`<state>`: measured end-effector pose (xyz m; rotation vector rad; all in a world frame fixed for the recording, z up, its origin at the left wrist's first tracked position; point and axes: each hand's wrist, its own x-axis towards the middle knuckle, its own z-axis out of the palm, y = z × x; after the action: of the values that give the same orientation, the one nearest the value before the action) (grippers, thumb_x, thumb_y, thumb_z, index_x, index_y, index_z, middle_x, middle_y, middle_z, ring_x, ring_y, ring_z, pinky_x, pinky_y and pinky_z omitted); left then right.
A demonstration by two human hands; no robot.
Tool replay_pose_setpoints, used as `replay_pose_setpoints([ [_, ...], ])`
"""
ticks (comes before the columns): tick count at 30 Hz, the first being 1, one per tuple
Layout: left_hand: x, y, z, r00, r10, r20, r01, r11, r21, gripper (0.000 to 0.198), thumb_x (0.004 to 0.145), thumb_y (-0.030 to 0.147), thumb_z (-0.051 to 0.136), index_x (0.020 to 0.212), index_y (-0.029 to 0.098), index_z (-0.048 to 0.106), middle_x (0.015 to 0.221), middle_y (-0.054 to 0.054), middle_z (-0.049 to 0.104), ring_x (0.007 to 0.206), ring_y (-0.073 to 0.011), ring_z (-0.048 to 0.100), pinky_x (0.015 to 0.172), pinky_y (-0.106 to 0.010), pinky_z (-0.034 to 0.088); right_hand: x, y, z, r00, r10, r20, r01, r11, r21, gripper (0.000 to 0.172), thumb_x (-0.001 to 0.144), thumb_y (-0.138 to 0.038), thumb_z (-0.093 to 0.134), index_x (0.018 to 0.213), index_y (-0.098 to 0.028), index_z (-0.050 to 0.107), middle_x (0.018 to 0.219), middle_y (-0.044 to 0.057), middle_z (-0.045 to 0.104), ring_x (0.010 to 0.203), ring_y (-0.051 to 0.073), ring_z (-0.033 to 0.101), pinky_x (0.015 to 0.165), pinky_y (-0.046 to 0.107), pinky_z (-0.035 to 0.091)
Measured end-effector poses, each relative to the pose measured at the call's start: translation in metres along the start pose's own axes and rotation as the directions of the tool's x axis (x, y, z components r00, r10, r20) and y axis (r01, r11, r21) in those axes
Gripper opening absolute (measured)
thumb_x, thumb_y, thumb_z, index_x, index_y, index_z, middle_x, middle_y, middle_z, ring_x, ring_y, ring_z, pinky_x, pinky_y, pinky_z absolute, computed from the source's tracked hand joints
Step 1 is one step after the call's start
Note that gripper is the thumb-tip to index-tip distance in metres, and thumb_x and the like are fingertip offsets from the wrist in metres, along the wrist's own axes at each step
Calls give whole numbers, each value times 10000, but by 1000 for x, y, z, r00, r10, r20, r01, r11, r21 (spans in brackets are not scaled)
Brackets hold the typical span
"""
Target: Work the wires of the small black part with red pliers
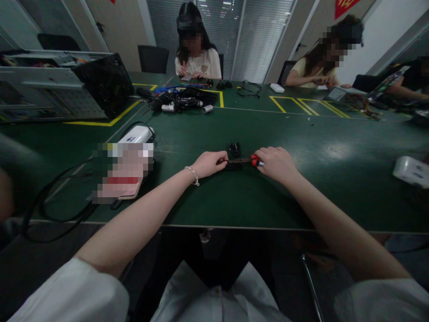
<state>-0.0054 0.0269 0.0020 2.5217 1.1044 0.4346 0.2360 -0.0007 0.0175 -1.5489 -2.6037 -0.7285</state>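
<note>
My right hand (pixel 277 162) is closed around the red handles of a pair of long-nosed pliers (pixel 246 160), whose jaws point left. Fingers pinched together, my left hand (pixel 209 163) meets the tip of those jaws. What it grips there is small and dark, and I cannot make out its kind. Just behind the pliers a small black part (pixel 235 149) lies on the green table (pixel 214 201). Something flat and dark shows under the jaws, mostly hidden.
A phone (pixel 129 176), a white power strip (pixel 140 133) and black cables (pixel 43 197) lie at left. Behind them stands an opened computer case (pixel 50 89). Tangled cables (pixel 187 98) sit farther back. Another white device (pixel 412 171) is at right. Several people work across the table.
</note>
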Motion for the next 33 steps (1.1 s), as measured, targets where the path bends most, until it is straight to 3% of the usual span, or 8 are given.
replay_pose_setpoints([
  [10, -1, 3, -1, 999, -49, -6, 48, 999, -21, 144, 832, 277, 446, 870, 177, 542, 771, -13, 618, 669, -139, 554, 598, -241, 376, 0, -1, -2, 1000, 10, 18, -10, 1000, 3, 220, 762, -271, 473, 916, -165, 587, 878, 85, 637, 783, 213, 542, 659, 319, 302],
  [19, 1, -2, 2, 1000, 0, -5, 0, 1000, -7, 139, 832, 286, 443, 871, 194, 540, 724, 13, 584, 631, -124, 525, 564, -227, 341, 0, -1, -3, 1000, -6, -8, 6, 1000, -18, 211, 773, -270, 463, 913, -163, 579, 878, 89, 634, 790, 222, 540, 671, 322, 304],
  [33, -1, 1, 0, 999, -36, -8, 35, 998, -47, 132, 825, 269, 448, 862, 178, 536, 761, -9, 611, 670, -137, 548, 593, -237, 368, 0, -1, -1, 1000, 14, 1, -14, 1000, 10, 202, 763, -272, 472, 901, -172, 580, 862, 83, 639, 778, 216, 543, 655, 316, 303],
])
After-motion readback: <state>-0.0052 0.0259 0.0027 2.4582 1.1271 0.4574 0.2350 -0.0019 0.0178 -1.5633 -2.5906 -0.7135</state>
